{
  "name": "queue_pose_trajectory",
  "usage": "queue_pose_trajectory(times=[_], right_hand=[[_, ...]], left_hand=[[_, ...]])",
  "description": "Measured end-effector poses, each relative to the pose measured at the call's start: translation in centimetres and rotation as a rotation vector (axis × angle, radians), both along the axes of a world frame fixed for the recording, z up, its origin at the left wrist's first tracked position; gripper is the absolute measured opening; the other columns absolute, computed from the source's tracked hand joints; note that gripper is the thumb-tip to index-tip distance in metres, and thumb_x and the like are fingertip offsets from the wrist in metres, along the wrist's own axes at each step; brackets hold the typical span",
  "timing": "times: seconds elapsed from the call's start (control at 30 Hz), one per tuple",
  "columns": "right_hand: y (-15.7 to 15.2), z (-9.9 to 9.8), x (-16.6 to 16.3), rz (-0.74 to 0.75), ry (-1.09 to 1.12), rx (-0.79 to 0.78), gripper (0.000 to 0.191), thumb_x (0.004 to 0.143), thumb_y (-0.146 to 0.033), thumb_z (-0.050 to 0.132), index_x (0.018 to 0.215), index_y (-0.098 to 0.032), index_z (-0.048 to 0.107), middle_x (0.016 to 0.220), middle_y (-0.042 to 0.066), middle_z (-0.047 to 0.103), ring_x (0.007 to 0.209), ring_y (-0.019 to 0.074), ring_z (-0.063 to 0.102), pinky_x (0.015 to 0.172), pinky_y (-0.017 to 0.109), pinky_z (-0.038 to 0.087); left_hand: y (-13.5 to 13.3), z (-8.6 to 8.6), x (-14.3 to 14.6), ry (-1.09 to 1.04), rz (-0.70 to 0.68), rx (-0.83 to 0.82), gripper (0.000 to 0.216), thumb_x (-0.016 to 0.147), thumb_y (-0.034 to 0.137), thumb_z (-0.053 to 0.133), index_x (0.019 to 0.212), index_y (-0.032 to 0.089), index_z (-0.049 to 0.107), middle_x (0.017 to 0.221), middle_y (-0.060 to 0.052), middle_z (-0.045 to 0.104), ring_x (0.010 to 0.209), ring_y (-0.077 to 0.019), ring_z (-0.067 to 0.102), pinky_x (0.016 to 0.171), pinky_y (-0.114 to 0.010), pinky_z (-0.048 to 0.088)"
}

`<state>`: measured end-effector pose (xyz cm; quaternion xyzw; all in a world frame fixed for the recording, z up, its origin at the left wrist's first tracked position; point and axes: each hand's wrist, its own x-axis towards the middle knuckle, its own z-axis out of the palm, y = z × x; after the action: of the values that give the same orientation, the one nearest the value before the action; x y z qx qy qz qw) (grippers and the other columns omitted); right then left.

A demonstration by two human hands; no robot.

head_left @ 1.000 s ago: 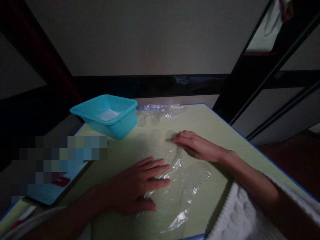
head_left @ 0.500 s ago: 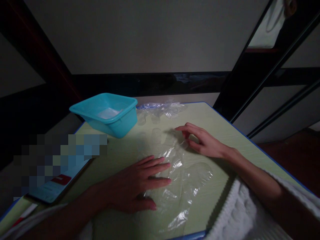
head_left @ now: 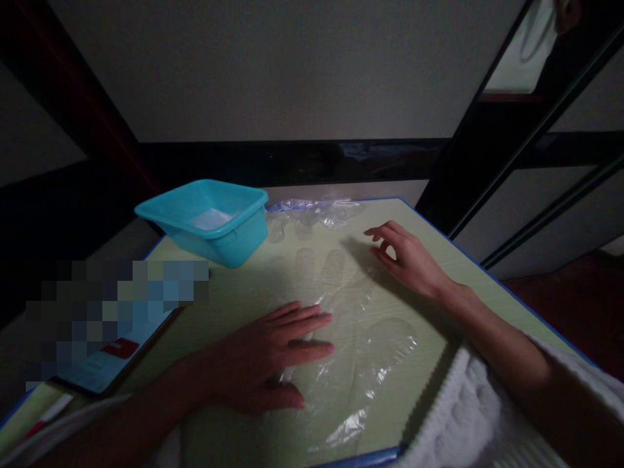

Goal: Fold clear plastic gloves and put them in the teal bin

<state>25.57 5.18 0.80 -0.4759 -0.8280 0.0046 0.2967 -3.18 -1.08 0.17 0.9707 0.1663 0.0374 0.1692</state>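
A clear disposable plastic glove (head_left: 348,344) lies spread on the table, its finger shapes pointing to the far side and its thumb shape to the right. My left hand (head_left: 277,354) rests on the glove's left part with fingers stretched and spread, hiding some of the film beneath. Raised above the table to the right of the glove's fingertips is my right hand (head_left: 407,260). Its fingers are loosely bent, thumb and forefinger apart, with nothing between them. More crumpled clear plastic film (head_left: 331,211) lies at the table's far edge.
A turquoise plastic basin (head_left: 238,237) with something pale inside stands at the far left of the pale green table (head_left: 390,224). A phone (head_left: 117,357), partly blurred out, lies at the left. Near it is a red and white object (head_left: 51,413). Panels rise behind the table.
My right hand has let go of the glove's finger part and moved up and to the right. That part now lies flatter. My left hand has stayed in place.
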Motion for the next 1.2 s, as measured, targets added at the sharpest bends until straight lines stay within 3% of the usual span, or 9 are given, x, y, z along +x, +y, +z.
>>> queue_pose_trajectory(times=[0.1,0.2,0.3,0.4,0.5,0.63,0.9,1.07,1.2], right_hand=[[-0.5,0.2,-0.7,0.101,-0.029,-0.025,0.027,0.091,-0.025,0.040,0.108,-0.013,0.056,0.100,0.013,0.060,0.084,0.0217,0.060,0.077,0.040,0.050],[-1.7,0.2,-2.1,0.295,-0.132,-0.117,0.036,0.093,-0.030,0.039,0.120,-0.009,0.051,0.116,0.016,0.058,0.107,0.0233,0.055,0.093,0.042,0.045],[-3.0,-0.2,-3.7,0.451,-0.274,-0.217,0.050,0.095,-0.037,0.036,0.134,-0.007,0.038,0.137,0.017,0.045,0.127,0.0235,0.040,0.107,0.045,0.029],[-3.6,-0.7,-4.7,0.491,-0.382,-0.329,0.066,0.093,-0.049,0.033,0.141,-0.004,0.026,0.148,0.017,0.024,0.137,0.0236,0.020,0.112,0.045,0.016],[-3.6,-0.9,-4.9,0.442,-0.443,-0.426,0.076,0.090,-0.058,0.028,0.143,-0.005,0.018,0.150,0.016,0.010,0.139,0.0247,0.007,0.113,0.048,0.009],[-3.4,-0.9,-4.4,0.353,-0.455,-0.449,0.079,0.087,-0.064,0.024,0.145,-0.010,0.015,0.151,0.013,0.007,0.139,0.0262,0.005,0.112,0.051,0.008],[-3.8,-1.7,-3.7,-0.007,-0.435,-0.372,0.085,0.084,-0.069,0.022,0.143,-0.008,0.023,0.147,0.019,0.017,0.135,0.0370,0.014,0.104,0.062,0.020],[-5.7,-1.7,-5.3,-0.050,-0.484,-0.314,0.094,0.080,-0.073,0.024,0.139,0.000,0.031,0.142,0.027,0.024,0.132,0.0419,0.021,0.102,0.061,0.026],[-6.2,-1.3,-5.7,-0.055,-0.486,-0.250,0.088,0.082,-0.069,0.028,0.136,0.000,0.038,0.140,0.027,0.032,0.131,0.0414,0.027,0.102,0.062,0.024]], left_hand=[[-0.1,-0.3,-0.3,-0.061,0.028,0.045,0.060,0.088,0.055,0.043,0.137,0.021,0.036,0.149,-0.010,0.024,0.137,-0.0263,0.023,0.111,-0.047,0.019],[-0.1,-0.9,-0.4,-0.114,0.153,0.122,0.055,0.092,0.047,0.038,0.138,0.016,0.034,0.149,-0.012,0.025,0.137,-0.0247,0.023,0.112,-0.045,0.019],[0.0,-1.5,-0.3,-0.056,0.339,0.172,0.052,0.092,0.038,0.041,0.136,0.010,0.036,0.148,-0.015,0.027,0.136,-0.0253,0.025,0.112,-0.046,0.019],[0.2,-1.8,0.0,0.073,0.432,0.166,0.060,0.087,0.038,0.047,0.137,0.007,0.033,0.148,-0.018,0.025,0.137,-0.0278,0.022,0.111,-0.050,0.017],[0.4,-1.8,0.1,0.140,0.451,0.147,0.066,0.086,0.040,0.047,0.141,0.010,0.026,0.149,-0.016,0.019,0.138,-0.0288,0.016,0.110,-0.053,0.016],[0.5,-1.8,0.0,0.110,0.465,0.129,0.065,0.088,0.043,0.044,0.142,0.012,0.024,0.150,-0.015,0.018,0.139,-0.0292,0.013,0.110,-0.055,0.015],[0.6,-1.6,-0.2,0.031,0.573,0.191,0.053,0.093,0.040,0.033,0.138,0.012,0.034,0.149,-0.014,0.024,0.138,-0.0295,0.019,0.109,-0.058,0.015],[0.6,-1.5,0.0,0.027,0.568,0.193,0.051,0.093,0.040,0.033,0.136,0.013,0.038,0.146,-0.013,0.031,0.136,-0.0281,0.024,0.109,-0.057,0.015],[0.4,-1.5,0.1,0.086,0.530,0.142,0.052,0.092,0.039,0.037,0.139,0.016,0.034,0.148,-0.011,0.029,0.136,-0.0288,0.023,0.109,-0.058,0.015]])
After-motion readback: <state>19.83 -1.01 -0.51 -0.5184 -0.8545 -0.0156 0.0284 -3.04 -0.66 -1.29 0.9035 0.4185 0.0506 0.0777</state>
